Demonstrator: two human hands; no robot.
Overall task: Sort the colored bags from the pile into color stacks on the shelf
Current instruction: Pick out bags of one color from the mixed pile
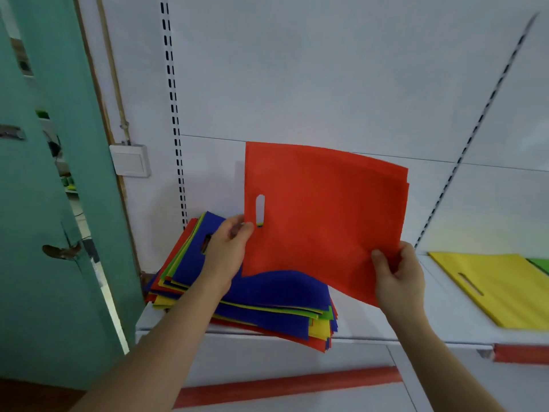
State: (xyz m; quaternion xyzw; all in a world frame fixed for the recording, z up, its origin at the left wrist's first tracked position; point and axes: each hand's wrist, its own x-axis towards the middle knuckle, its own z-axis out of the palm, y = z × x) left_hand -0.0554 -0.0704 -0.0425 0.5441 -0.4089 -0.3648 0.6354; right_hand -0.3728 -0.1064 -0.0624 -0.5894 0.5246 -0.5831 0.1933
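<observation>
A red bag with a slot handle is held up in the air above the shelf. My left hand pinches its left edge beside the handle slot. My right hand grips its lower right corner. Below it lies the mixed pile of blue, yellow, green and red bags, a blue bag on top. To the right on the shelf lies a yellow bag, and a sliver of a green bag shows at the frame edge.
A teal door stands open at the left, close to the pile. A white wall switch sits beside it. White back panels with slotted uprights rise behind the shelf. Red trim runs along the shelf fronts below.
</observation>
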